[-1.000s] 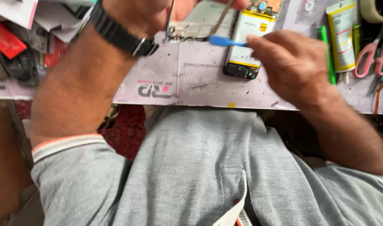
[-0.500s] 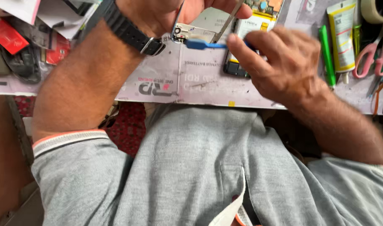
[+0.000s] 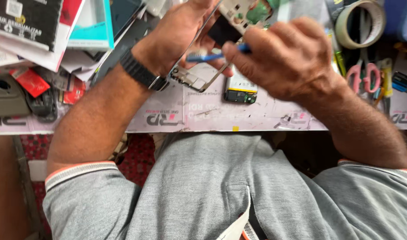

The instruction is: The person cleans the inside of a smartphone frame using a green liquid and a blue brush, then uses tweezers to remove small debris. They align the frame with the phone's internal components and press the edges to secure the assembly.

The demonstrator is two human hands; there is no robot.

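Phone stripped down, work in progress at the bench (image 3: 274,118).

Left hand (image 3: 181,38), wrist with a black watch (image 3: 139,71), grasps the phone frame (image 3: 201,82) and holds it tilted above the mat, at about 12 o'clock from the person's chest. The frame is open: the metal rim shows bare along its lower edge, and a board with green parts (image 3: 252,11) sits in its upper end.

Right hand (image 3: 288,58) is closed around a blue tool (image 3: 208,56), tip pointing toward 9 o'clock and lying across the frame, close to the left thumb. Cannot tell whether the tip touches the frame or merely passes over it.

A second phone part (image 3: 240,91) lies flat on the mat just below the hands, at 6 o'clock from the tool, connector end toward the person.

Judgement on progress: disassembly looks well advanced, since the frame is already free of its back and screen and one part lies apart from it. The board is still in the frame, so prying or lifting appears unfinished. Nothing seen points to reassembly yet.

Surroundings: tape roll (image 3: 361,22) at 2 o'clock, pink scissors (image 3: 363,73) at 3 o'clock, stacked boxes (image 3: 48,26) at 10 o'clock, dark cases (image 3: 10,95) at 9 o'clock.
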